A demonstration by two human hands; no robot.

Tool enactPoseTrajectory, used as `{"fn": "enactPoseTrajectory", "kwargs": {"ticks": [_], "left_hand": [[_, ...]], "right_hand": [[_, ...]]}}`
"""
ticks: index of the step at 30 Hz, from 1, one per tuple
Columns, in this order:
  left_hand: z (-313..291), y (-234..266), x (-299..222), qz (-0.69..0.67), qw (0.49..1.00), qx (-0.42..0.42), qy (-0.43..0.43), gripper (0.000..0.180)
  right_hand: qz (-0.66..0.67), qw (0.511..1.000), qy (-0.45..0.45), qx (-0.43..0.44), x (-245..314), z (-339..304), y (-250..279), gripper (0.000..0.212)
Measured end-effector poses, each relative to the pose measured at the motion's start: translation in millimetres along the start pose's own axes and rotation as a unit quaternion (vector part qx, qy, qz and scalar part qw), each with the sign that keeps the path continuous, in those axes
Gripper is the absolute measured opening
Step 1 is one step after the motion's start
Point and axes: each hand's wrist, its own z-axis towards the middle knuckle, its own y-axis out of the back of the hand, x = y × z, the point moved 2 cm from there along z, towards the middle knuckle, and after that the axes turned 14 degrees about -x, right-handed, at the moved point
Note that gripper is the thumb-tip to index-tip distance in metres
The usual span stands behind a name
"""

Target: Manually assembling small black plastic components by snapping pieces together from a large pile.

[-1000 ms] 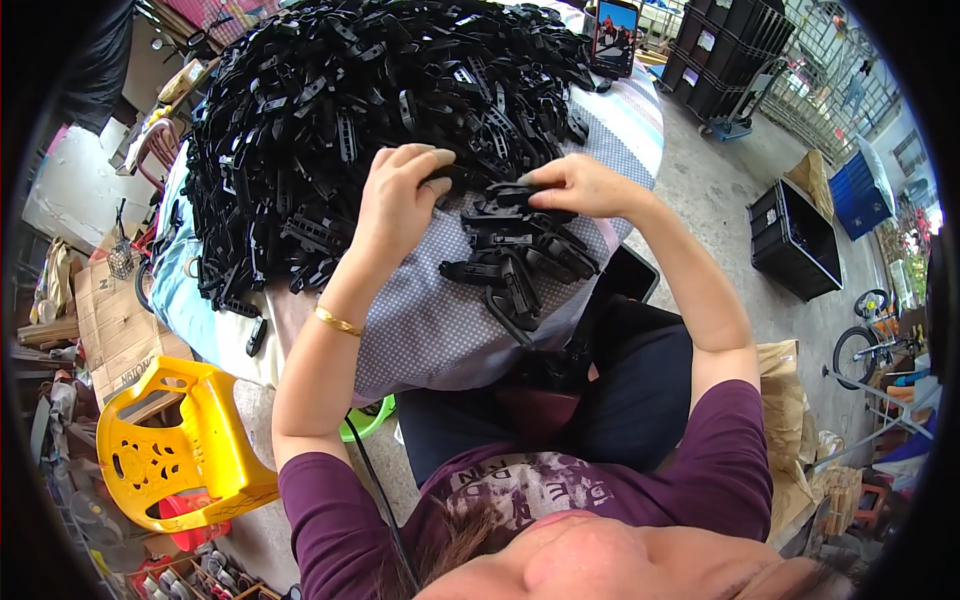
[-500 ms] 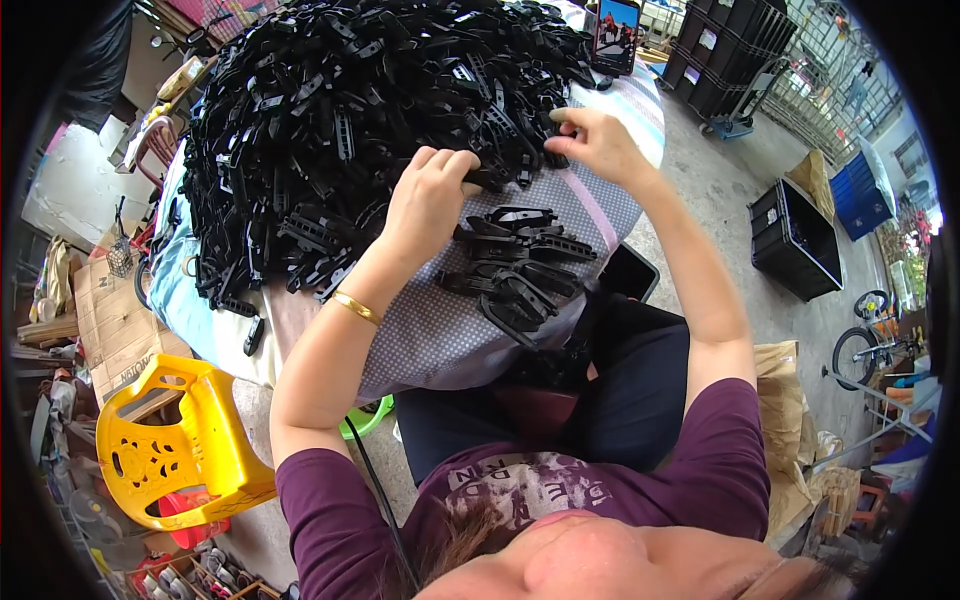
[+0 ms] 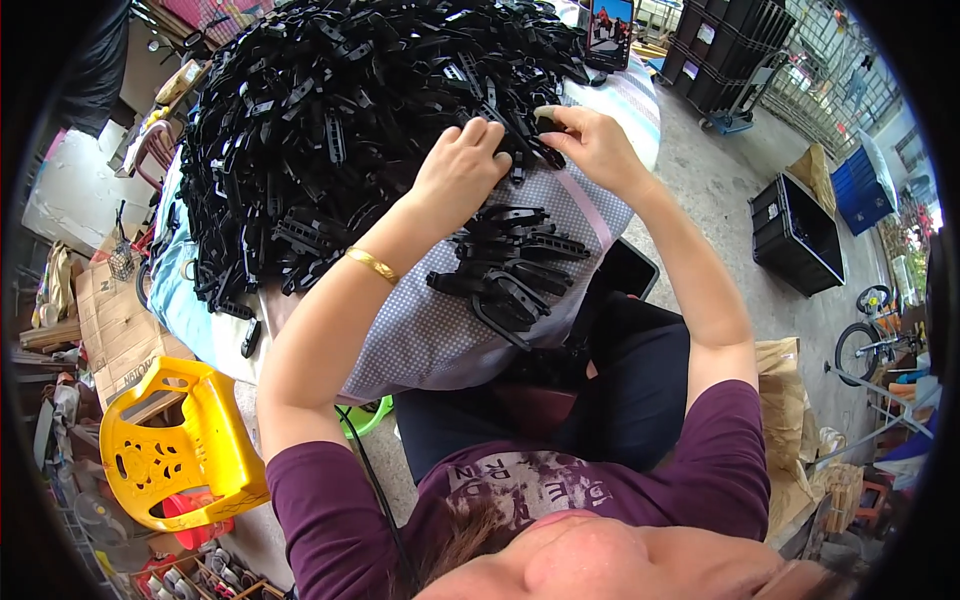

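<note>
Both hands [image 3: 462,170] [image 3: 592,145] pinch black clips [image 3: 535,135] (axis unclear) at the pile's [image 3: 340,120] near edge on the counter [image 3: 420,330].

Bright even daylight, soft shadows, sharp centre, fisheye-bent dark rim

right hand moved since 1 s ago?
Yes. The right hand has gone up, away from the small cluster of black plastic clips on the dotted cloth, to the edge of the big black clip heap.
</note>
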Motion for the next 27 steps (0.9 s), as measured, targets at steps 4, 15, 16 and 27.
{"fn": "enactPoseTrajectory", "kwargs": {"ticks": [4,15,16,27], "left_hand": [[9.1,7.3,3.6,-0.054,0.997,-0.051,0.018,0.021],[-33.0,31.5,-10.8,-0.606,0.629,-0.162,0.46,0.03],[-36.2,30.9,-13.1,-0.598,0.638,-0.169,0.454,0.03],[-49.6,31.3,-7.9,-0.658,0.562,-0.165,0.473,0.033]], "right_hand": [[0.051,0.994,0.077,-0.05,6.9,-6.8,-3.3,0.032],[0.094,0.968,0.204,-0.113,68.2,-27.4,-13.4,0.027],[0.094,0.968,0.205,-0.112,70.8,-27.8,-14.0,0.027],[0.034,0.949,0.287,-0.123,91.3,-36.7,-17.7,0.032]]}}
